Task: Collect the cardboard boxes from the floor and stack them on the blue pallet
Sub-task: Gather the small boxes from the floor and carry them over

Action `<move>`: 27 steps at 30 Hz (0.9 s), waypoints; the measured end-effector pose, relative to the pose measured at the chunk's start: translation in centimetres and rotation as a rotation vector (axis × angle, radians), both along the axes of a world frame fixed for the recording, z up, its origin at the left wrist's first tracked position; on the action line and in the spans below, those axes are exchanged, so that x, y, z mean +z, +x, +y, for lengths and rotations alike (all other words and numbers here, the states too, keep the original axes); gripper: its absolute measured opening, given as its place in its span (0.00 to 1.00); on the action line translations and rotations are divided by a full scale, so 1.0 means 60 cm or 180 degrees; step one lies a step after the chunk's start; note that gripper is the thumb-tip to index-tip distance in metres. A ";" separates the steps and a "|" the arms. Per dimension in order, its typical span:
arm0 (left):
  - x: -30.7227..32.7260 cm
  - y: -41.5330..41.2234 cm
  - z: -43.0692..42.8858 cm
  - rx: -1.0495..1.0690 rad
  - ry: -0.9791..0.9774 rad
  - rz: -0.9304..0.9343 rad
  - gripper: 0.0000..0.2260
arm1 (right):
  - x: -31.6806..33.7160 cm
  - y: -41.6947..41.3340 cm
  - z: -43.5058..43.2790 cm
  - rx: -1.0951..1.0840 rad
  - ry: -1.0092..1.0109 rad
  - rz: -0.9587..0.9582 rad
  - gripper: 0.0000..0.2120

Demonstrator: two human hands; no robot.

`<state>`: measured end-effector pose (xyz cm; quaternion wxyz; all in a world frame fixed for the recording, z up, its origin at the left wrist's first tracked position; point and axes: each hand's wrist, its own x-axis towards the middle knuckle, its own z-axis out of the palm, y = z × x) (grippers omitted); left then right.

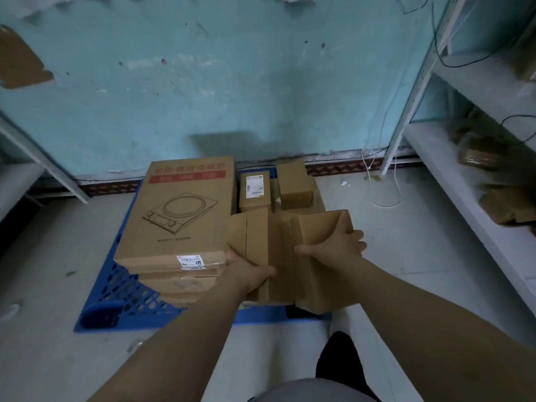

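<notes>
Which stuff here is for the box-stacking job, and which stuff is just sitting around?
For the job:
blue pallet
big cooker box
small boxes at the back
boxes being held
left hand
right hand

Just sitting around:
white shelf
brown parcels on the shelf
white cord

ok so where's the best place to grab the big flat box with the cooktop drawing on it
Take the cooktop box by its two long side edges, one hand each, reaching from the near end with the label. It is wide, thin and lies flat atop a stack, so one hand would let it tip. The blue pallet leaves its left edge free.
</notes>
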<state>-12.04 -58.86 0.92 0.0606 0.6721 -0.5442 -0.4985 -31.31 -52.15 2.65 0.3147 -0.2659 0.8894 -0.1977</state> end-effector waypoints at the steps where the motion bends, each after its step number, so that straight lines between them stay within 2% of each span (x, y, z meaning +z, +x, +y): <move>1: -0.006 -0.020 -0.015 0.0078 0.0045 -0.0099 0.58 | -0.010 -0.024 -0.025 0.0060 0.0036 -0.0043 0.68; 9: -0.046 -0.174 -0.111 0.0609 0.0452 -0.0693 0.59 | -0.072 -0.182 -0.173 0.0427 0.0463 -0.0433 0.69; 13: -0.066 -0.205 -0.160 0.0715 0.0621 -0.0997 0.59 | -0.099 -0.200 -0.233 0.0554 0.0586 -0.0499 0.69; 16: -0.088 -0.217 -0.205 0.0660 0.0479 -0.1212 0.58 | -0.131 -0.201 -0.274 0.0499 0.0438 -0.0708 0.67; 19: -0.126 -0.213 -0.248 0.0288 0.0323 -0.1279 0.51 | -0.172 -0.199 -0.299 0.0531 0.0266 -0.0832 0.62; 22: -0.162 -0.203 -0.270 -0.0338 0.0568 -0.1160 0.35 | -0.199 -0.199 -0.299 0.0850 0.0404 -0.1174 0.53; 24: -0.169 -0.196 -0.269 -0.0361 0.0753 -0.1167 0.33 | -0.210 -0.200 -0.291 0.0946 0.0544 -0.1365 0.47; 27: -0.166 -0.186 -0.266 -0.0298 0.0720 -0.1345 0.33 | -0.213 -0.209 -0.283 0.0818 0.0532 -0.1312 0.42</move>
